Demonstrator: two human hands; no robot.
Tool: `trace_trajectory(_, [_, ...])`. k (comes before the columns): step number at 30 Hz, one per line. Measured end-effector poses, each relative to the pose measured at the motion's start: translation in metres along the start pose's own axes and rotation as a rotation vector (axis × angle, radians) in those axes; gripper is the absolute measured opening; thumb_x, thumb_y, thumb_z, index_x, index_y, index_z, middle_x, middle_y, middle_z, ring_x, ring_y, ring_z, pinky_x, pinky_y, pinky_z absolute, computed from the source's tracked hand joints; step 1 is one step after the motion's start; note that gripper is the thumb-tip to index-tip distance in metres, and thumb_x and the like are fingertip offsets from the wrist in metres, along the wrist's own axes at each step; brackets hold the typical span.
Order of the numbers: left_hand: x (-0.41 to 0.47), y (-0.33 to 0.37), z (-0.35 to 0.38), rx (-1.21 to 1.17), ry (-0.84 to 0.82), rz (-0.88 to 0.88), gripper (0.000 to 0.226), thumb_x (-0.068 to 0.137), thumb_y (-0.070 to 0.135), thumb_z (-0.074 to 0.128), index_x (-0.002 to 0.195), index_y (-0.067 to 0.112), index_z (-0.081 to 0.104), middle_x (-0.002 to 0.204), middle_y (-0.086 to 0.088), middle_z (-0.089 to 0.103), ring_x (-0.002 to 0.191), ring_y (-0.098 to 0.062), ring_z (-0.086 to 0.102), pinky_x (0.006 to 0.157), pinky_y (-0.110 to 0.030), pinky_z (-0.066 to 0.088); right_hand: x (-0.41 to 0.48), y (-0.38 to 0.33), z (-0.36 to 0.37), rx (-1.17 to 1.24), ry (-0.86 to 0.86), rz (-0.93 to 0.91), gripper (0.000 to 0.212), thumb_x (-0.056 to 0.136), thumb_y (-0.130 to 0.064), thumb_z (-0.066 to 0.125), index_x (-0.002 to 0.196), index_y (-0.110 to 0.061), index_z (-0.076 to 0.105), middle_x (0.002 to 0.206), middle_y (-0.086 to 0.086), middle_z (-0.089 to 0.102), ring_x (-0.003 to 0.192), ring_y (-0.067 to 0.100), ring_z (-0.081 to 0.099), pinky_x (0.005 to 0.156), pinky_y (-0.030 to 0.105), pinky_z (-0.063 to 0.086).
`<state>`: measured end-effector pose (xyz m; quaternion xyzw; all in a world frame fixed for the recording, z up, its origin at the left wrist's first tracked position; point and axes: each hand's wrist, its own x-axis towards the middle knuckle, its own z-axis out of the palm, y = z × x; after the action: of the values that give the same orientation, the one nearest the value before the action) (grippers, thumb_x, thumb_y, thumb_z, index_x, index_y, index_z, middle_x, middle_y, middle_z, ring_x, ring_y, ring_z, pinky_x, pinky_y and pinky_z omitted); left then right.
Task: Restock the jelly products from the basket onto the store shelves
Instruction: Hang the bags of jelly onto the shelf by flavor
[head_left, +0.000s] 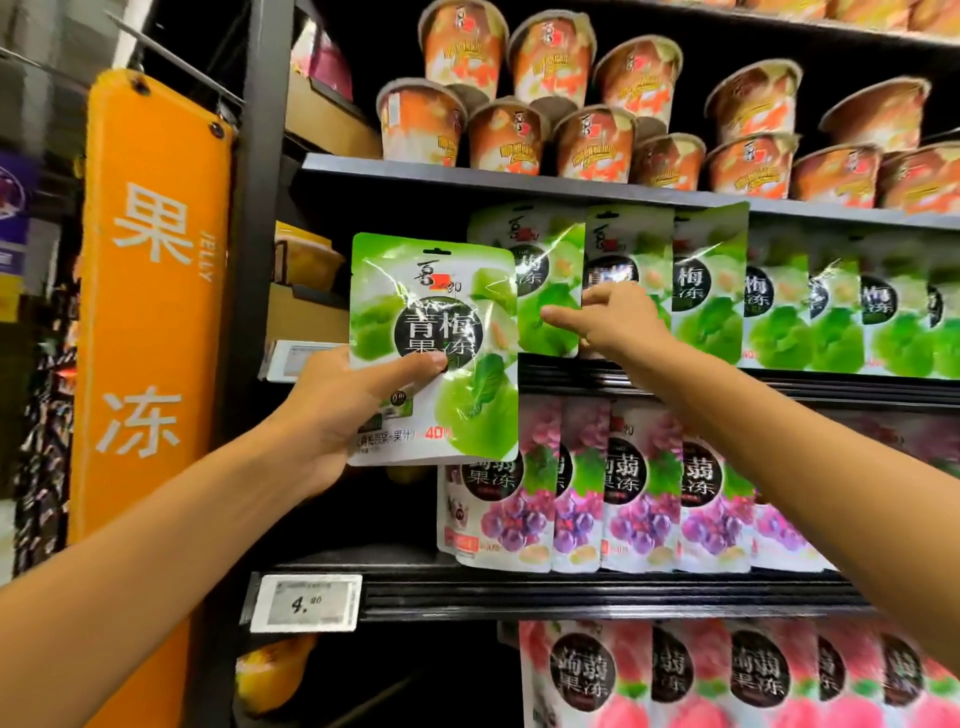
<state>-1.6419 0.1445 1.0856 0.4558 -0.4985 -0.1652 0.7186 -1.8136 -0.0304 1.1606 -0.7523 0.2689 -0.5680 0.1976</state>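
Pouch (434, 291) upright, long axis vertical

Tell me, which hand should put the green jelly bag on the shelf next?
Left. The left hand grips the green plum jelly pouch beside its row; the right hand holds nothing, just touching shelved pouches.

Orange sign (150, 312) reading 果冻 JELLY, green pouch (434, 348) marked 青梅果冻 and 40%, price tag (306, 603) starting 4
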Motion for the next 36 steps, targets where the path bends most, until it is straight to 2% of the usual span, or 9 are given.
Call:
trace_trajectory(2, [0.000, -0.002, 0.001, 0.002, -0.005, -0.003, 0.054, 0.053, 0.031, 0.083, 0.103, 0.015, 0.073, 0.094, -0.006, 0.077, 0.084, -0.025, 0.075, 0.071, -0.039, 0.060, -0.003, 0.002, -0.009, -0.050, -0.012, -0.026, 0.028, 0.077, -0.020, 0.083, 0.078, 0.002, 0.065, 0.074, 0.019, 0.065, 0.074, 0.030, 0.065, 0.081, 0.045, 0.058])
trace_trajectory(5, [0.001, -0.004, 0.003, 0.007, 0.001, -0.013, 0.054, 0.053, 0.030, 0.083, 0.104, 0.014, 0.073, 0.094, -0.006, 0.077, 0.083, -0.026, 0.075, 0.071, -0.041, 0.060, -0.005, 0.004, -0.015, -0.179, 0.010, -0.027, 0.032, 0.074, -0.015, 0.084, 0.102, -0.007, 0.072, 0.098, 0.015, 0.072, 0.088, 0.023, 0.069, 0.090, 0.038, 0.055])
trace_trajectory(9, [0.001, -0.005, 0.007, 0.005, 0.006, -0.036, 0.058, 0.050, 0.030, 0.084, 0.105, 0.014, 0.073, 0.094, -0.007, 0.077, 0.085, -0.027, 0.075, 0.076, -0.045, 0.060, -0.008, 0.005, -0.009, -0.294, 0.076, 0.015, 0.032, 0.072, -0.030, 0.085, 0.101, -0.026, 0.071, 0.099, 0.002, 0.075, 0.097, 0.020, 0.068, 0.090, 0.038, 0.052])
trace_trajectory(16, [0.006, -0.002, 0.011, 0.032, 0.011, -0.049, 0.054, 0.052, 0.032, 0.085, 0.102, 0.013, 0.073, 0.092, -0.005, 0.078, 0.082, -0.025, 0.075, 0.070, -0.038, 0.061, -0.008, 0.009, -0.015, -0.290, 0.140, 0.030, 0.024, 0.071, -0.033, 0.086, 0.089, -0.029, 0.072, 0.129, 0.000, 0.063, 0.110, 0.024, 0.062, 0.092, 0.042, 0.050])
trace_trajectory(22, [0.023, 0.010, 0.021, 0.030, 0.066, -0.070, 0.035, 0.065, 0.027, 0.087, 0.093, 0.013, 0.072, 0.083, -0.005, 0.077, 0.064, -0.018, 0.073, 0.051, -0.026, 0.055, -0.013, 0.002, -0.022, -0.228, 0.152, -0.124, 0.022, 0.082, -0.029, 0.077, 0.100, -0.017, 0.072, 0.097, 0.008, 0.074, 0.082, 0.021, 0.069, 0.082, 0.040, 0.057])
trace_trajectory(25, [0.039, 0.023, 0.026, 0.047, 0.087, -0.070, 0.047, 0.063, 0.030, 0.089, 0.102, 0.010, 0.070, 0.090, -0.008, 0.076, 0.069, -0.020, 0.072, 0.054, -0.029, 0.055, -0.023, -0.023, -0.012, 0.063, -0.051, -0.118, 0.032, 0.089, -0.045, 0.064, 0.093, -0.014, 0.071, 0.086, 0.009, 0.074, 0.059, 0.011, 0.066, 0.055, 0.028, 0.053])
trace_trajectory(28, [0.055, 0.035, 0.032, 0.039, 0.098, -0.068, 0.059, 0.064, 0.029, 0.090, 0.112, 0.005, 0.066, 0.101, -0.014, 0.074, 0.080, -0.028, 0.073, 0.067, -0.043, 0.062, -0.027, -0.042, 0.001, 0.219, -0.249, 0.057, 0.037, 0.083, -0.046, 0.072, 0.094, -0.011, 0.070, 0.085, 0.007, 0.074, 0.061, 0.017, 0.071, 0.050, 0.027, 0.055])
trace_trajectory(32, [0.071, 0.042, 0.032, 0.185, 0.136, 0.051, 0.064, 0.069, 0.037, 0.087, 0.115, 0.001, 0.063, 0.108, -0.013, 0.071, 0.095, -0.028, 0.070, 0.085, -0.044, 0.059, -0.021, -0.055, 0.007, 0.289, -0.209, 0.130, 0.039, 0.078, -0.027, 0.082, 0.106, -0.004, 0.068, 0.087, 0.008, 0.073, 0.073, 0.026, 0.072, 0.060, 0.032, 0.058])
trace_trajectory(36, [0.071, 0.047, 0.028, 0.484, 0.297, 0.349, 0.065, 0.086, 0.042, 0.070, 0.131, 0.005, 0.042, 0.129, -0.010, 0.048, 0.117, -0.024, 0.050, 0.100, -0.039, 0.044, -0.015, -0.065, 0.016, 0.392, -0.114, 0.154, 0.031, 0.077, -0.015, 0.082, 0.100, -0.007, 0.063, 0.073, 0.004, 0.064, 0.053, 0.017, 0.063, 0.043, 0.025, 0.053])
